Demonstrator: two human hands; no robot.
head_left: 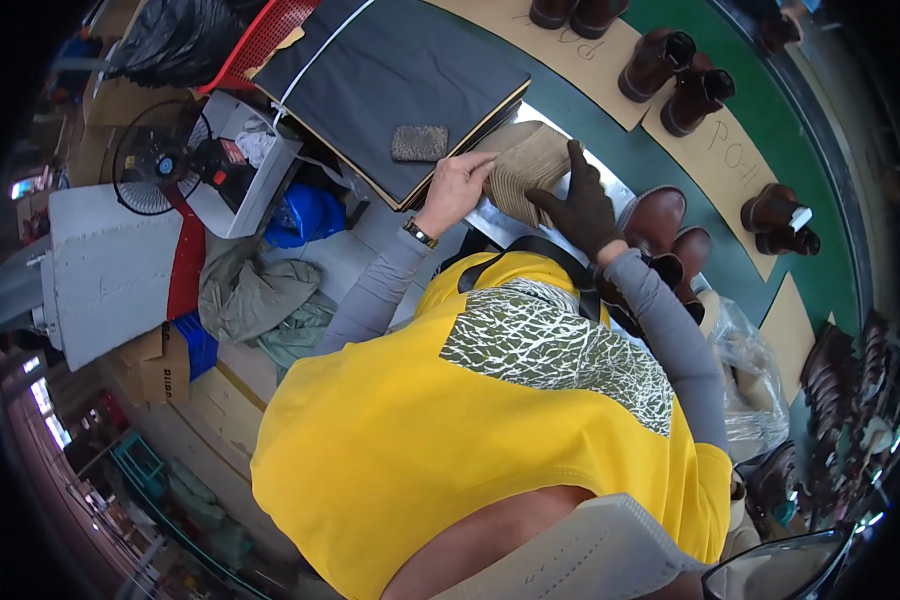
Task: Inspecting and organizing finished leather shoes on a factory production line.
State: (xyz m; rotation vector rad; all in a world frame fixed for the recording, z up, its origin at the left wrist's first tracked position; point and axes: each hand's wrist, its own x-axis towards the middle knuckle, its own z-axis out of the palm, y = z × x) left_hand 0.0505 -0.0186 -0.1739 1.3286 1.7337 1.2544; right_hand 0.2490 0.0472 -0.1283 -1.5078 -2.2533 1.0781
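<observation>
A tan ribbed piece (526,168) was found held over a pale plate (487,222), beside a black-topped stack (370,90). Its left edge was pinched between the thumb and fingers of the bare left hand (452,192). Its right side was gripped by the dark-gloved right hand (582,212), thumb and forefinger set well apart. Brown boots (653,218) were noted near the right hand.

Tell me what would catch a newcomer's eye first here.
Probably the bright yellow shirt, filling the lower middle. Just above it, a bare left hand and a dark-gloved right hand hold a ribbed tan piece. Then the dark brown boots stand out, in pairs on cardboard at the upper right.
</observation>
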